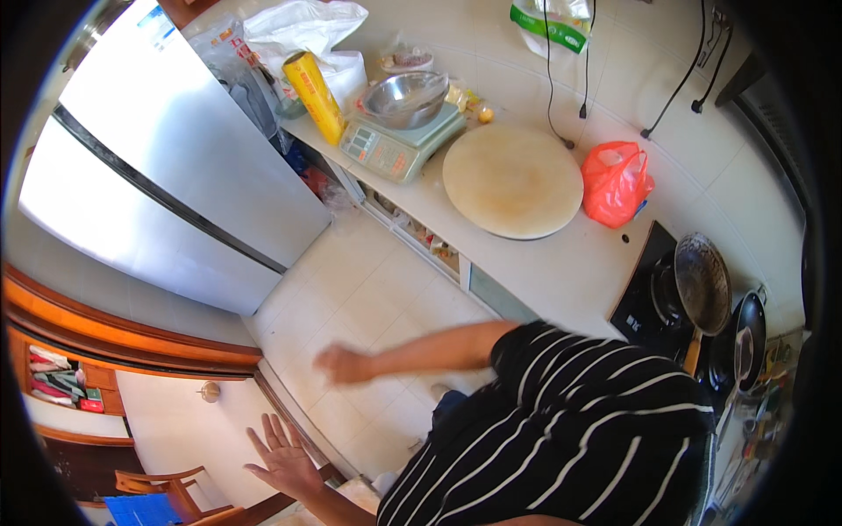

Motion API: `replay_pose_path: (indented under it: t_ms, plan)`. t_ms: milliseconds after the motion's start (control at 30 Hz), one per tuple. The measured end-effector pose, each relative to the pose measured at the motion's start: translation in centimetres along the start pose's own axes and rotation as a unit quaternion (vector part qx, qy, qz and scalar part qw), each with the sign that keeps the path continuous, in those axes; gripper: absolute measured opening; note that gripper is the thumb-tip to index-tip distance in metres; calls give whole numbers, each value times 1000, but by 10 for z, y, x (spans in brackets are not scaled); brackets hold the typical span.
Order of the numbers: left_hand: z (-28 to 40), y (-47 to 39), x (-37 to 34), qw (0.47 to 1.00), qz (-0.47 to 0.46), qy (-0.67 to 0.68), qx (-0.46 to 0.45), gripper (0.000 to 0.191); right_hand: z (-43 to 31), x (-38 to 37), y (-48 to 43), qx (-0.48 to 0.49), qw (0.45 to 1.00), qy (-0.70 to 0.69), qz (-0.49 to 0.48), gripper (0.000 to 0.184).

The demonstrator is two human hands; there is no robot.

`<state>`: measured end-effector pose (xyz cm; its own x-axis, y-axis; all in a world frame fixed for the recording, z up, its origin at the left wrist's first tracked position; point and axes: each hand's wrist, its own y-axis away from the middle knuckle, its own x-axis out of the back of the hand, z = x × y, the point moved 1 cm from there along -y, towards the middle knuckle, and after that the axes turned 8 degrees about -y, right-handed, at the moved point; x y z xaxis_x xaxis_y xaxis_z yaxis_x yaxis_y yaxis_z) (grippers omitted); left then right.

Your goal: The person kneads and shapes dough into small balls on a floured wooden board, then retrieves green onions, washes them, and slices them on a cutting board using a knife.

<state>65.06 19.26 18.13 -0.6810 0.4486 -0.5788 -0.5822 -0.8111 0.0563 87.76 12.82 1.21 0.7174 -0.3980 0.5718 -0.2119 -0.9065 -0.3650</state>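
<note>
My left hand point(289, 457) is raised at the lower left, fingers spread and palm showing, with nothing in it. It is in front of a doorway into another room. My right hand point(343, 364) hangs over the pale tiled floor point(368, 269), motion-blurred. Its fingers look curled into a loose fist, and no object shows in it. Neither hand is at the white counter point(520, 263), which runs beside my right arm. On the counter lies a round pale board point(513, 181). My black shirt with white stripes point(559, 434) fills the lower right.
A silver fridge point(177, 144) stands across the floor. The counter holds a digital scale point(395, 148) bearing a steel bowl point(404, 98), a yellow roll point(314, 95), and a red plastic bag point(615, 187). Pans point(702, 283) sit by a black cooktop point(648, 289). Power cords point(549, 79) hang down the wall.
</note>
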Motion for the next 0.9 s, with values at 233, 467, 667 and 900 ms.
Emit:
replay_pose_path:
  t_ms: [233,467,667,900]
  plan:
    - [-31,-127,76,970,149,65,180,57,164,377,-2,-252,852,248,386,42]
    - [-67,-166,37,976,90,-77,182,45,262,583,-37,-370,701,560,240,55]
    - [-79,-202,-19,971,126,-146,139,44,415,694,12,-405,536,717,187,47]
    - [-79,-183,-74,950,178,-235,106,46,404,694,-77,-421,704,418,391,15]
